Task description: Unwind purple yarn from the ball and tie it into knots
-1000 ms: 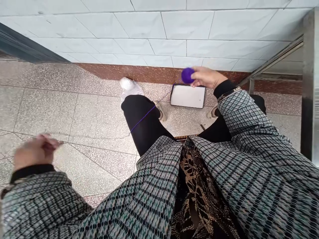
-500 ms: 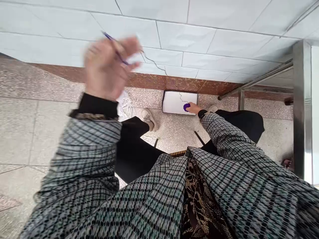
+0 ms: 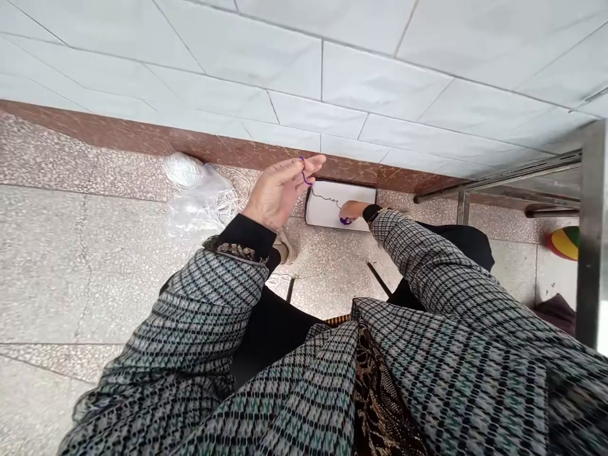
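My left hand is raised above the floor, its fingers closed on a purple yarn strand that loops over them. From there the yarn runs down, looking dark and wavy, across a white board or shallow box with a dark edge on the floor. At the right end of that white surface, my right hand has its fingers around a small purple yarn ball. The fingertips of the right hand are partly hidden.
A clear plastic bag with white cord lies on the speckled floor to the left. A tiled wall rises ahead. On the right stands a metal frame, with a yellow, red and green round thing behind it.
My left hand has come down and to the right, nearer the white surface, with the yarn still in it. My right hand has shifted slightly left with the ball. The view has tilted.
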### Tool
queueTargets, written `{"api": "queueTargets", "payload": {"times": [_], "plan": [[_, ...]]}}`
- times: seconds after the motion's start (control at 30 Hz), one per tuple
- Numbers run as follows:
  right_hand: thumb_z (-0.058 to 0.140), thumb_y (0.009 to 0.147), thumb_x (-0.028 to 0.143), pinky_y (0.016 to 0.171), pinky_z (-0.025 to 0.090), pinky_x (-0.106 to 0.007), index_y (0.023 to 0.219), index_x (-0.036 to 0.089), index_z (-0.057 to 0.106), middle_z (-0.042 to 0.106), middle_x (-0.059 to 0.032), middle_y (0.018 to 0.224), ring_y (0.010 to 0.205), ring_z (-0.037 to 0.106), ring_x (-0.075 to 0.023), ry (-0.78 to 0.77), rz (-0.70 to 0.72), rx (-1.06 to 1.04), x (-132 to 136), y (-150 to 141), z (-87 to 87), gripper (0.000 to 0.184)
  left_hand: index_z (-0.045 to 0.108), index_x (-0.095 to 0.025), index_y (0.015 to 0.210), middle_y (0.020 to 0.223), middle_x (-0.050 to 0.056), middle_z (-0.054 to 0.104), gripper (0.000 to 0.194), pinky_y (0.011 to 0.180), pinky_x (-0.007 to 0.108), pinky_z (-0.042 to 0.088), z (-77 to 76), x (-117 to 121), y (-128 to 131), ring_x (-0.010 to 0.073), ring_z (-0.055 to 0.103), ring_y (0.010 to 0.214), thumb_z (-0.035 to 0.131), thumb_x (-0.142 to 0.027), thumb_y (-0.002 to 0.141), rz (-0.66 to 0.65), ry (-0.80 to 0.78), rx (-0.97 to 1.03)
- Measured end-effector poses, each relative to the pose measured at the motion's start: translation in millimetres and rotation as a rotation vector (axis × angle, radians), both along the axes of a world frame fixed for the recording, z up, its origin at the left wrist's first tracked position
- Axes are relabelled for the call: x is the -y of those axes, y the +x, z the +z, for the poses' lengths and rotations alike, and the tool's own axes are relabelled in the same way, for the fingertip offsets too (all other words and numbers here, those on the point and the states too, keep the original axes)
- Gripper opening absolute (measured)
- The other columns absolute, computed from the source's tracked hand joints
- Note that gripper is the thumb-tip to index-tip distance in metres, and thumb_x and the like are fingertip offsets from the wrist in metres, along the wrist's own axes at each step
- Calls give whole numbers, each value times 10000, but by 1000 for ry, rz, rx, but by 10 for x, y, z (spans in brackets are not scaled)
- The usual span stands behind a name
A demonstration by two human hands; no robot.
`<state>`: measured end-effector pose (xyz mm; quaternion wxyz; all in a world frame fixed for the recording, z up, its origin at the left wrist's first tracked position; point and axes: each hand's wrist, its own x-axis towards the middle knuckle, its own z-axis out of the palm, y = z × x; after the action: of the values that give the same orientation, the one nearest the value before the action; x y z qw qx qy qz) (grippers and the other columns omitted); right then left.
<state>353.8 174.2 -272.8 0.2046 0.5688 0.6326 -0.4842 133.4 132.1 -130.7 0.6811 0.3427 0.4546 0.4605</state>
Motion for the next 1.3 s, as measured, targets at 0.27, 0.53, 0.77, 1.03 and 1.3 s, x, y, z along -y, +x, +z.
{"api": "queueTargets", "payload": {"times": [0.27,0.53,0.77,1.03,1.3], "plan": [[752,949,198,495,457,-151,941,131,797,790,-75,1002,568,514,-45,-171,-621,-916,-297,-287,1252,82,697,-175,850,1360,109,729,183,1204,496,468,-223,-123,112,303,560,1457,663,-349,894,114,156,-8],[782,989,239,534,512,-158,860,141,736,752,-36,829,563,555,-60,-300,-710,-1031,-73,-282,1515,168,727,-201,799,1259,107,759,190,1136,443,533,-246,-242,354,275,614,1373,678,-372,863,104,134,3],[812,959,188,433,361,-121,822,138,735,620,56,628,457,435,-18,-195,-704,-1046,-40,-84,1467,164,745,-195,802,1072,109,765,186,1117,455,530,-266,-254,508,304,554,1441,722,-374,847,53,139,47],[788,965,187,457,429,-156,818,129,744,704,17,644,460,539,-44,-32,-652,-969,17,-8,1546,164,722,-191,823,1289,94,737,173,955,374,601,-216,-194,514,214,703,1084,692,-355,868,76,81,37],[729,977,118,474,470,-168,845,111,729,731,1,658,463,604,-56,12,-789,-874,46,-74,1595,133,700,-200,830,1206,90,740,162,948,363,600,-203,-193,470,188,705,1029,662,-347,885,132,153,-23]]}}
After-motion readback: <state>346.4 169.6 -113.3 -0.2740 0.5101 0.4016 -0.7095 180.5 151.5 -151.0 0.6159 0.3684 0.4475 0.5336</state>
